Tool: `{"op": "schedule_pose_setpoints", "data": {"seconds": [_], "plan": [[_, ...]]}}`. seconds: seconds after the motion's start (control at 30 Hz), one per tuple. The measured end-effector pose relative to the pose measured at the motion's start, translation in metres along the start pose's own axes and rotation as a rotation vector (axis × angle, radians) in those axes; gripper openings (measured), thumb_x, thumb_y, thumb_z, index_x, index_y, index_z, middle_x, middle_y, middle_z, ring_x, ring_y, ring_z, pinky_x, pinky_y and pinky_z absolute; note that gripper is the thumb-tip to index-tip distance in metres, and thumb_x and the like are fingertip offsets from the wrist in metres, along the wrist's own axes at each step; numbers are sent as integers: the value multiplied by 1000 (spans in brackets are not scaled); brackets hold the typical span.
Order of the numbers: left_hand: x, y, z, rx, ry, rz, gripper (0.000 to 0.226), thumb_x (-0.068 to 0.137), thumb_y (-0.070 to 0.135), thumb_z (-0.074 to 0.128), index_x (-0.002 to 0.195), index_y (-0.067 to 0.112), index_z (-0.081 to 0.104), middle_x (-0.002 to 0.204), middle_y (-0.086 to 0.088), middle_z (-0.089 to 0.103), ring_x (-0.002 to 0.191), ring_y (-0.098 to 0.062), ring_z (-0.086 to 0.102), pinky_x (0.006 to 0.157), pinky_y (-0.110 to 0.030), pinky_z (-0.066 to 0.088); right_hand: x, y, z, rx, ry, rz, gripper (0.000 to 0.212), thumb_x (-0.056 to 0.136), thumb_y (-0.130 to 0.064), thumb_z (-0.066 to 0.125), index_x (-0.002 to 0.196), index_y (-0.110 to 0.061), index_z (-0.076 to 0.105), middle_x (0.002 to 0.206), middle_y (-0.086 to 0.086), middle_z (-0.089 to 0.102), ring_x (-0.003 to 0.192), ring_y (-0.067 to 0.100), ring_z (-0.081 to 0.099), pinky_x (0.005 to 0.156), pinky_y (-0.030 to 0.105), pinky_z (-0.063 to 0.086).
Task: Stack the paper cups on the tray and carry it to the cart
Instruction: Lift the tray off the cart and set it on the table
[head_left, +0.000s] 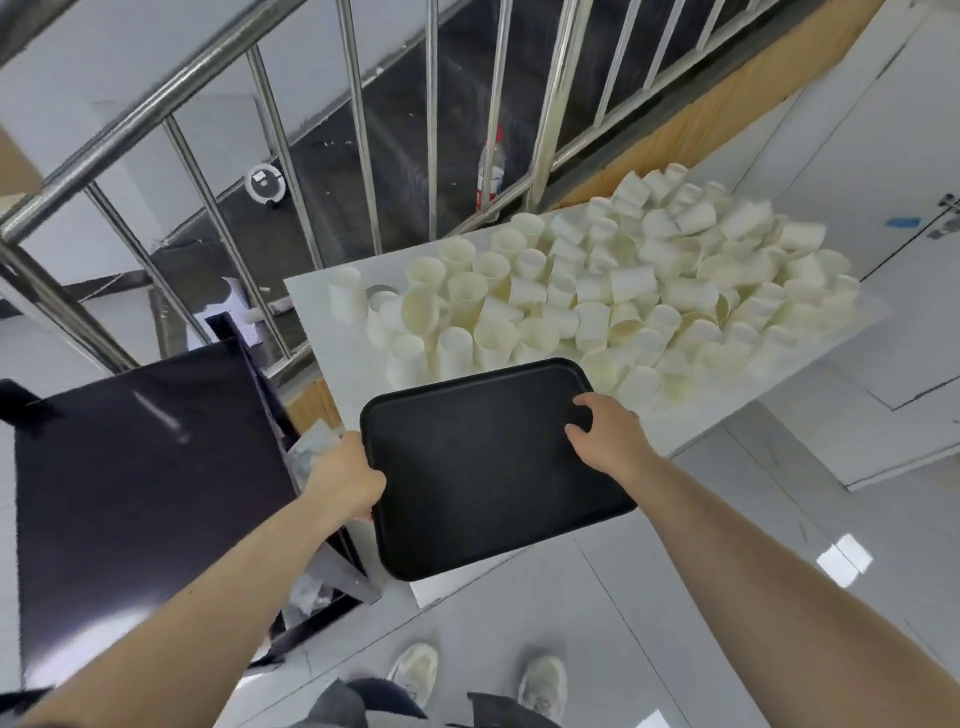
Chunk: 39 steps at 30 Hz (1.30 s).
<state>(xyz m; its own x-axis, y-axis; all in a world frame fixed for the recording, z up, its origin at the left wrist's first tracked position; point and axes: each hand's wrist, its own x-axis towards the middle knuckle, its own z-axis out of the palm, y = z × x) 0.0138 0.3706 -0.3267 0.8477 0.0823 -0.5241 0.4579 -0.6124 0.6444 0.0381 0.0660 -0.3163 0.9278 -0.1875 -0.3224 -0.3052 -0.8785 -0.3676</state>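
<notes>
Two hands — left, right — grip one black tray; paper cups, too many to count, cover one worktop.

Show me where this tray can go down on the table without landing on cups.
The bare table shows only along the near edge under the black tray, which the left hand and right hand hold, and as a thin strip at the far left corner beside the upright cup. The cup pile crowds everything beyond and to the right.
</notes>
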Motion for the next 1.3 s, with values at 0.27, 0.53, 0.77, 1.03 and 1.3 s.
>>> {"op": "schedule_pose_setpoints", "data": {"seconds": [0.27,0.53,0.77,1.03,1.3], "plan": [[-15,6,50,6,174,-134,44,78,-3,42,117,15,50,80,-8,60,73,-26,61,63,-36,54,50,28,-2,-6,-150,-177,50,95,-28,55,142,-19,42,145,1,43,132,28,42,110,40,37],[-23,0,80,-121,225,-261,38,77,-7,43,110,8,55,94,-12,65,85,-28,61,80,-46,55,72,38,15,-4,-285,-233,50,94,-28,56,142,-19,43,146,1,44,132,26,44,110,40,39],[-8,-7,87,-139,204,-289,33,80,-2,43,109,9,54,103,-10,62,93,-24,58,81,-38,52,87,35,27,22,-302,-240,48,94,-26,57,140,-18,45,145,1,45,132,24,44,110,37,38],[-1,-12,96,-126,173,-296,29,83,1,44,111,7,52,99,-10,61,88,-25,59,80,-37,53,101,38,35,6,-329,-201,49,95,-26,57,141,-17,44,146,2,43,133,26,43,111,39,37],[3,-5,104,-9,201,-268,20,88,5,44,94,24,42,92,1,49,87,-19,48,75,-28,43,109,35,39,10,-331,-209,48,95,-27,57,140,-18,44,147,2,41,133,26,41,111,40,37]]}}
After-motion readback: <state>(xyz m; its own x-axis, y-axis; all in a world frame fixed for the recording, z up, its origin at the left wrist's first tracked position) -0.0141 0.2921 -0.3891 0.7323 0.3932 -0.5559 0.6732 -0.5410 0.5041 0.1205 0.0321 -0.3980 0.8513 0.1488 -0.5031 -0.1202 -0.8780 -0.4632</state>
